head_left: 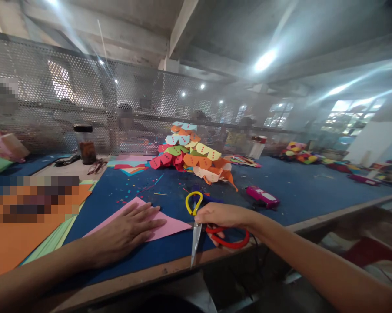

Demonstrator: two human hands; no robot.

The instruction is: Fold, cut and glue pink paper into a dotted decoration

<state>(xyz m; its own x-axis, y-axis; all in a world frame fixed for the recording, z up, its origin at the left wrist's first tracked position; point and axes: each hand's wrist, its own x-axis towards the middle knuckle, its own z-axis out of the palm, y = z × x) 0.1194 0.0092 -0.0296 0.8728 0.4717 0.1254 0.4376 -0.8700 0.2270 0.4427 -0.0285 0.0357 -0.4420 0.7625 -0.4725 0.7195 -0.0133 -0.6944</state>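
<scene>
My left hand [131,230] lies flat, fingers spread, on a folded sheet of pink paper [174,225]. My right hand [220,216] grips scissors [196,239] at the right tip of the paper. One loop is yellow, the other red, and the visible blade points down toward the table's front edge. The blades stand wide apart, though the second one is mostly hidden at the paper's tip. Behind the yellow loop is a dark blue object [212,199], partly covered and hard to make out.
A pile of cut, dotted paper shapes [199,161] stands at the back middle. Orange paper [7,248] lies over green sheets at left. A lidded jar [87,148] stands behind them. A magenta device [263,197] lies right; perforated metal [134,95] screens the back.
</scene>
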